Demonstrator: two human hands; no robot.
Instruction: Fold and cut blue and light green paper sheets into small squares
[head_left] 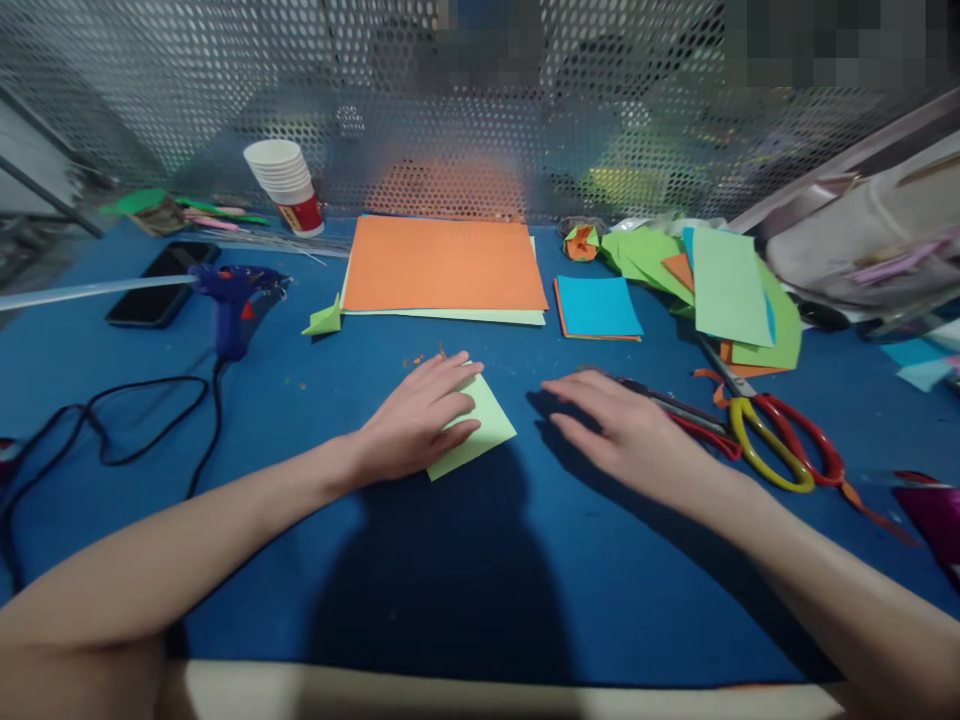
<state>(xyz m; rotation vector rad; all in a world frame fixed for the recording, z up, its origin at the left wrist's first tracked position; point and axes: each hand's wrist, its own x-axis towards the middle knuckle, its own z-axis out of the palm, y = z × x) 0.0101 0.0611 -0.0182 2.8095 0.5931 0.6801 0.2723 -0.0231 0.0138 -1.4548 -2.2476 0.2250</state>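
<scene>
A pale green square of paper [484, 425] lies on the blue table, turned at an angle. My left hand [426, 415] rests over its left part with fingers stretched out, covering that side. To the right, my right hand [611, 415] hovers low over the table, its fingers extended and apart from the paper. Just beyond that hand are scissors with red and yellow handles [772, 440] and a dark, slim tool with red parts, partly hidden. A small folded green paper piece [325, 320] sits to the left, near the large sheets.
Orange sheets [446, 265] and a blue square stack [598, 306] lie at the back. Green paper pieces [727, 285] pile up at right. At left are a blue glue gun [231, 310] with its looping cord, a phone [161, 285] and stacked paper cups [285, 185]. A perforated metal panel stands behind.
</scene>
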